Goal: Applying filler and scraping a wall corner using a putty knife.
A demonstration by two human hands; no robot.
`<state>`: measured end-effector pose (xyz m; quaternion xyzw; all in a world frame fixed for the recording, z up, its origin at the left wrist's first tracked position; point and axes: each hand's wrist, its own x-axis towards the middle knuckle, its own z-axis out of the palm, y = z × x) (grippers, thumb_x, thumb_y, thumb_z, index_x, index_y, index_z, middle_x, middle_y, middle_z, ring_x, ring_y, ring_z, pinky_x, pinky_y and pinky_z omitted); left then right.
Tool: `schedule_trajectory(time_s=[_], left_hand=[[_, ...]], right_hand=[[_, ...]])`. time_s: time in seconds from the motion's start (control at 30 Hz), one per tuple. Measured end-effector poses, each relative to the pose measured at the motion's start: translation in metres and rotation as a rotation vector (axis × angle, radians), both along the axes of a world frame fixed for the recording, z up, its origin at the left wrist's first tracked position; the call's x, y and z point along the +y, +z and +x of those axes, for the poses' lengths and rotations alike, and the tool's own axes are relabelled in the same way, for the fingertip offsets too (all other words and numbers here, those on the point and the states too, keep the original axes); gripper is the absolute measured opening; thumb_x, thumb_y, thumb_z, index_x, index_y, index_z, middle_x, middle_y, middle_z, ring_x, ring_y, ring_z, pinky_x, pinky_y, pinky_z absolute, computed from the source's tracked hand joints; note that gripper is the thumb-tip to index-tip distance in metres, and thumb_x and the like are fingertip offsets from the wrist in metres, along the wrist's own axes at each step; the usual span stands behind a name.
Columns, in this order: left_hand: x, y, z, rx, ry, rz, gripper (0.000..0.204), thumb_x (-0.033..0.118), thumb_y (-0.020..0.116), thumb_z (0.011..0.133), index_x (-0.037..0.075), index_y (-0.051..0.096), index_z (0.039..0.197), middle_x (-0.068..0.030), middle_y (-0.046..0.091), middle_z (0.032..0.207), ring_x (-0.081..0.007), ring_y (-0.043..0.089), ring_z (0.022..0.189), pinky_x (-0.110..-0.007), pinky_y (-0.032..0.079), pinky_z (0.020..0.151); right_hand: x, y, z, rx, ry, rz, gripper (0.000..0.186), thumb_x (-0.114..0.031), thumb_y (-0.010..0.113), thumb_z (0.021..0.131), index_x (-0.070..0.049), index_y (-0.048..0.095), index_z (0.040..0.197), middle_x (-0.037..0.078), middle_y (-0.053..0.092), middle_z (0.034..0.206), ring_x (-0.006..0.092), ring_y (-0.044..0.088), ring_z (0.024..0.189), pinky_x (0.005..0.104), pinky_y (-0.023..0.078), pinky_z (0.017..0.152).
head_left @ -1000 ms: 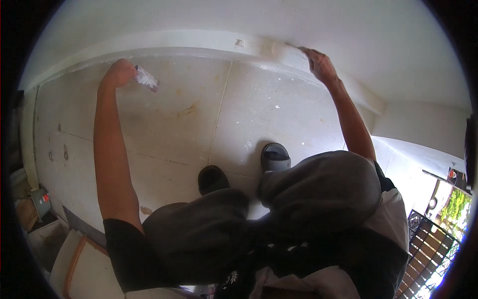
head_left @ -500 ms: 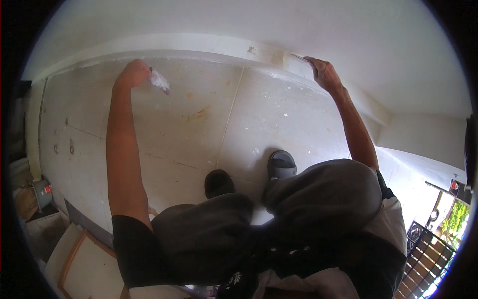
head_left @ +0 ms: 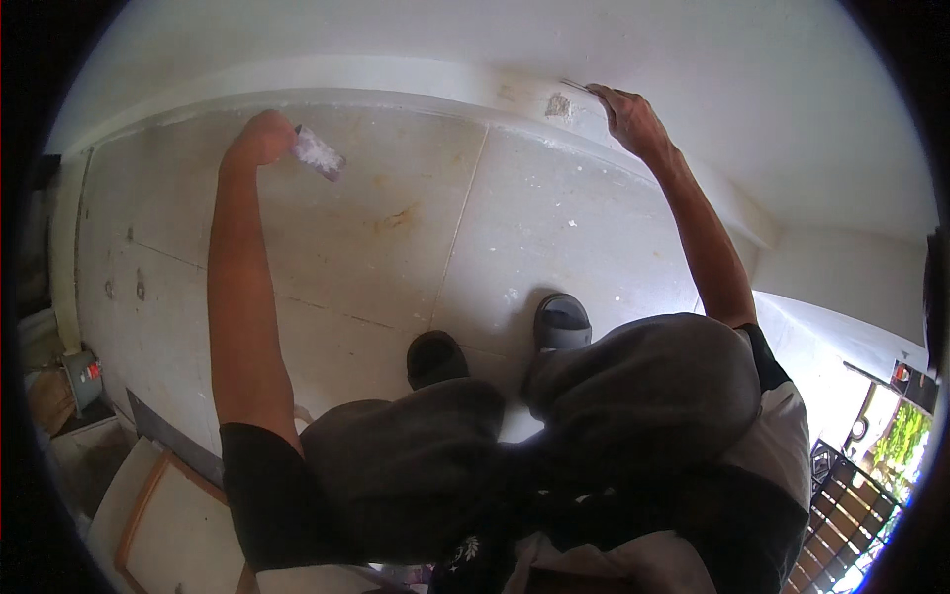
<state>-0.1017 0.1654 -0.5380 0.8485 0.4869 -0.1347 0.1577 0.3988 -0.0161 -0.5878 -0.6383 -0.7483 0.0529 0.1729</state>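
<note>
My left hand (head_left: 263, 139) is closed round a scraper (head_left: 320, 153), held above the tiles at the far left. White paste covers much of its flat blade. At the far right, my right hand (head_left: 633, 124) grips a thin flat blade, probably a second scraper (head_left: 574, 85); its handle is hidden by my fingers. The blade's edge is at the low white wall band (head_left: 435, 81), just above a rough, chipped-looking patch (head_left: 559, 105). A fainter brownish mark (head_left: 507, 91) lies left of that patch.
Large pale floor tiles (head_left: 366, 257) carry white specks and brown stains. My feet in dark slides (head_left: 562, 322) stand between my arms. A wood-edged white panel (head_left: 183, 525) and a grey container (head_left: 83, 379) are at lower left; a dark metal grille (head_left: 851, 505) stands lower right.
My right hand and its blade have shifted a little left and up along the wall band, and the rough patch shows more plainly. The left hand's scraper has turned slightly, showing more of its blade.
</note>
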Motion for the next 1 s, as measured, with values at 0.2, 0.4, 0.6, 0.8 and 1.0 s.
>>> schedule_trajectory(time_s=[0.2,0.4,0.6,0.8,1.0], left_hand=[[-0.005,0.005,0.009,0.021,-0.012,-0.007,0.016,0.015,0.061,0.071,0.000,0.064,0.076,-0.0077,0.058,0.063,-0.0153,0.052,0.059,-0.031,0.042,0.057],[-0.007,0.010,0.007,0.108,-0.062,-0.024,0.019,0.018,0.053,0.072,0.003,0.064,0.076,-0.0197,0.059,0.082,-0.0342,0.056,0.077,-0.041,0.046,0.070],[-0.001,0.004,-0.002,0.108,0.006,-0.057,0.019,0.017,0.053,0.072,0.002,0.063,0.077,-0.0186,0.059,0.084,-0.0342,0.057,0.077,-0.041,0.046,0.069],[-0.012,0.007,0.003,-0.004,0.101,-0.050,0.018,0.016,0.057,0.068,0.001,0.063,0.076,-0.0174,0.059,0.083,-0.0340,0.057,0.076,-0.040,0.046,0.067],[-0.009,0.007,-0.003,-0.062,0.185,-0.090,0.022,0.021,0.059,0.064,0.001,0.063,0.070,-0.0197,0.059,0.075,-0.0330,0.055,0.067,-0.038,0.044,0.063]], right_hand=[[-0.003,-0.005,-0.012,-0.058,-0.015,-0.137,0.035,0.004,0.049,0.079,-0.006,0.054,0.113,0.018,0.062,0.090,0.0260,0.063,0.068,0.0353,0.053,0.059],[0.025,0.006,-0.034,-0.025,0.155,0.100,0.032,0.002,0.052,0.080,-0.007,0.055,0.110,0.015,0.061,0.099,0.0261,0.063,0.073,0.0334,0.054,0.064],[0.062,-0.015,-0.096,-0.213,0.448,0.150,0.046,0.001,0.049,0.078,-0.020,0.050,0.118,0.004,0.053,0.118,0.0212,0.053,0.105,0.0328,0.047,0.089],[0.055,-0.050,-0.084,-0.246,0.458,0.070,0.048,0.000,0.046,0.081,-0.023,0.044,0.122,0.001,0.048,0.123,0.0196,0.049,0.111,0.0327,0.045,0.092],[0.036,-0.043,-0.067,-0.295,0.425,0.092,0.046,0.004,0.047,0.080,-0.017,0.046,0.121,0.002,0.051,0.120,0.0211,0.052,0.107,0.0325,0.049,0.087]])
